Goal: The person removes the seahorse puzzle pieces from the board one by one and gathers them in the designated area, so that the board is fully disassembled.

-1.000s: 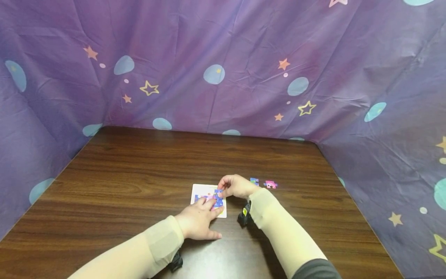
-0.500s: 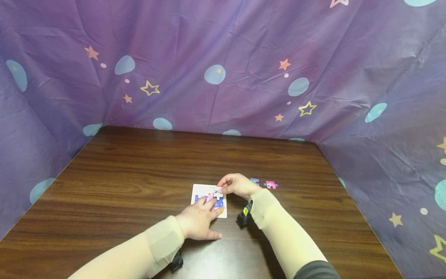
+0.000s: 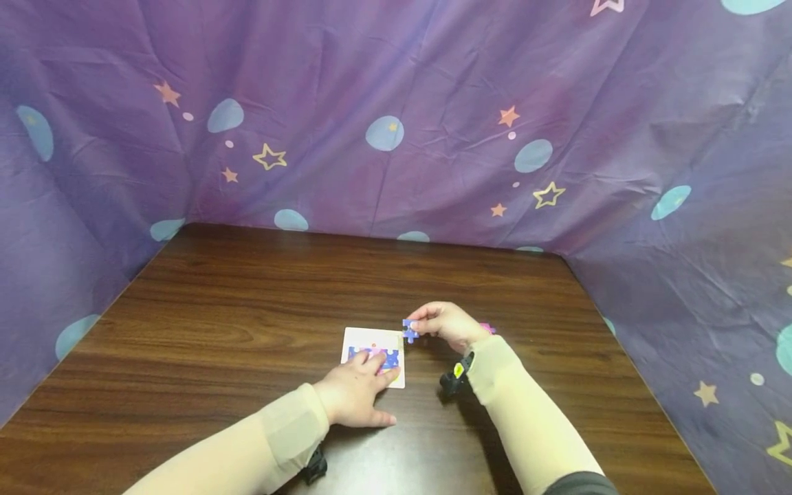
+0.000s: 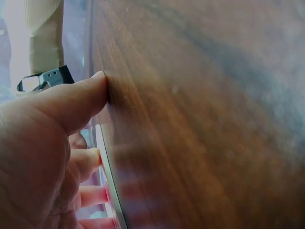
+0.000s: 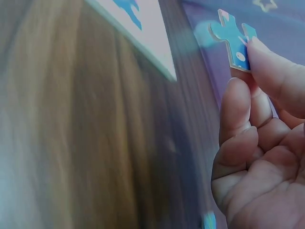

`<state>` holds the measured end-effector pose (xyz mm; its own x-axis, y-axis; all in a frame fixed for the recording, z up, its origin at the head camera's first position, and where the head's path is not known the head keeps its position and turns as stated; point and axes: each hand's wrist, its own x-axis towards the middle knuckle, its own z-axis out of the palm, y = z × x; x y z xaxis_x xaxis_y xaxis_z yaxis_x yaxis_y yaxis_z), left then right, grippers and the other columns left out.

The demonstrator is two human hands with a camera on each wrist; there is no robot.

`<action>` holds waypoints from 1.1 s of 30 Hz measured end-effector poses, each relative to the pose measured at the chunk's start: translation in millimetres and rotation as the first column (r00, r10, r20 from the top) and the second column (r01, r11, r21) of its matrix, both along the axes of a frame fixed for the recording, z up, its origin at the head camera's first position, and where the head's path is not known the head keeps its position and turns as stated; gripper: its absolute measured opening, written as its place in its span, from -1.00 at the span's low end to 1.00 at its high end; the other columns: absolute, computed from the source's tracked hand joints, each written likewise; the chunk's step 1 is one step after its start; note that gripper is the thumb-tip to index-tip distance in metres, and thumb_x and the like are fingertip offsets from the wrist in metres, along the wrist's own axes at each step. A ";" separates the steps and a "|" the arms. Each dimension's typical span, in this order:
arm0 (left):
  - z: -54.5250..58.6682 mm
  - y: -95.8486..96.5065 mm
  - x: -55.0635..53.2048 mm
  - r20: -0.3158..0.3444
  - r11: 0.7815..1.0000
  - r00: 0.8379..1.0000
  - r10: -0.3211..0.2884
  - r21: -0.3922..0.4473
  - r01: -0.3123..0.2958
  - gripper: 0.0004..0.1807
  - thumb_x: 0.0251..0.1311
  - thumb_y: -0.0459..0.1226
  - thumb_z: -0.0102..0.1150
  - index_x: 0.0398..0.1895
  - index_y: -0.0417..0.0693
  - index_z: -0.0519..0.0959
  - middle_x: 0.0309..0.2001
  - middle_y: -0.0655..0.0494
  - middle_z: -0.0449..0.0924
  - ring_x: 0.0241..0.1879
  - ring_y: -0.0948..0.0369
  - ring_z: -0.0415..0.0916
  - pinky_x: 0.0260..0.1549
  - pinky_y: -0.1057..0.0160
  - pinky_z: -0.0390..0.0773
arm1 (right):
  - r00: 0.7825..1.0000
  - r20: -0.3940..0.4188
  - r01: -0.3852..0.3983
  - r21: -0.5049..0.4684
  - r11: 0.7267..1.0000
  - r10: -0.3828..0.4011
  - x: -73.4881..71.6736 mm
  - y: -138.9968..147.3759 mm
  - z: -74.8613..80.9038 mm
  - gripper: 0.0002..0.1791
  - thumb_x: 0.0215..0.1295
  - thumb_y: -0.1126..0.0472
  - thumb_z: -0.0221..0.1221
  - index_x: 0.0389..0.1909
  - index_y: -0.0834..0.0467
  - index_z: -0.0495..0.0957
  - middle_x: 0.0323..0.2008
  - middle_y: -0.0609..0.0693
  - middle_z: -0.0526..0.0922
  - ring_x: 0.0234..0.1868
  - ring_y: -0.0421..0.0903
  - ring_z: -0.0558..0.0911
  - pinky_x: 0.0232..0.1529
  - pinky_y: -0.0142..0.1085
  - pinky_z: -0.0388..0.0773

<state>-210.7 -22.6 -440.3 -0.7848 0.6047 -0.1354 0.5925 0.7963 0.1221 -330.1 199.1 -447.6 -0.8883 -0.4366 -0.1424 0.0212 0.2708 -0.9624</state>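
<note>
1. The right hand (image 3: 450, 324) pinches a blue puzzle piece (image 3: 408, 332) between its thumb and fingers.
2. The blue puzzle piece is up in the air at 2 o'clock from the middle of the white puzzle board (image 3: 357, 336), near the board's corner. In the right wrist view there is a gap between the piece and the board.
3. That close view shows the piece has bumps and a white spot on the blue.
4. The left hand (image 3: 354, 393) is spread out. It is at 7 o'clock from the board's middle, and its fingertips rest on the board. Its thumb points to 3 o'clock and touches the brown wooden tabletop (image 3: 278, 289).
5. More blue and pink puzzle pieces (image 3: 391, 359) sit in the board. The fingers hide some, so I cannot count them.
6. A pink puzzle piece (image 3: 488, 328) lies on the tabletop at 3 o'clock from the right hand, partly hidden.
7. Both arms have cream sleeves (image 3: 516, 405), with a black camera (image 3: 454, 375) at each wrist.
8. A purple cloth (image 3: 322, 89) with stars and light blue blobs hangs past the tabletop at 12 o'clock.
</note>
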 end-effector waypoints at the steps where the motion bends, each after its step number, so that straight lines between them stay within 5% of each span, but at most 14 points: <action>1: 0.1 0.0 0.1 -0.002 1.000 1.000 -0.001 -0.001 0.001 -0.10 0.05 0.35 0.09 0.43 0.17 0.28 0.43 -0.11 0.16 0.36 -0.10 0.14 0.29 0.01 0.25 | 1.000 0.005 0.010 -0.004 1.000 -0.010 -0.7 5.6 0.7 -0.89 0.15 0.36 0.27 -0.29 0.16 0.66 -0.47 -0.11 0.68 -0.46 -0.18 0.53 -0.43 -0.35 0.39; 14: -0.3 -1.0 0.7 0.009 1.000 1.000 0.006 -0.003 -0.006 -0.10 0.06 0.36 0.08 0.44 0.19 0.25 0.44 -0.11 0.13 0.38 -0.12 0.10 0.32 0.00 0.20 | 0.991 0.047 0.128 -0.062 0.990 -0.126 -5.7 95.2 0.6 -0.87 0.25 0.37 0.19 -0.32 0.06 0.60 -0.45 -0.17 0.64 -0.41 -0.24 0.54 -0.35 -0.36 0.44; 24: -1.2 -1.4 1.1 0.020 1.000 1.000 0.011 0.001 -0.011 -0.10 0.05 0.36 0.08 0.44 0.20 0.25 0.44 -0.11 0.13 0.39 -0.12 0.09 0.32 -0.02 0.20 | 0.971 0.030 0.232 0.097 0.968 -0.236 -2.9 157.6 1.1 -0.93 0.33 0.28 0.16 -0.26 0.08 0.60 -0.39 -0.24 0.61 -0.31 -0.27 0.52 -0.20 -0.33 0.41; 33: -2.7 -1.5 0.6 0.001 1.000 1.000 0.006 0.001 -0.006 -0.09 0.05 0.36 0.09 0.44 0.19 0.25 0.43 -0.12 0.14 0.39 -0.12 0.08 0.32 -0.01 0.19 | 0.964 -0.013 0.259 0.262 0.930 -0.265 -1.7 172.7 -0.2 -0.73 0.35 0.23 0.14 -0.07 0.35 0.54 -0.36 -0.15 0.63 -0.26 -0.20 0.54 -0.14 -0.25 0.41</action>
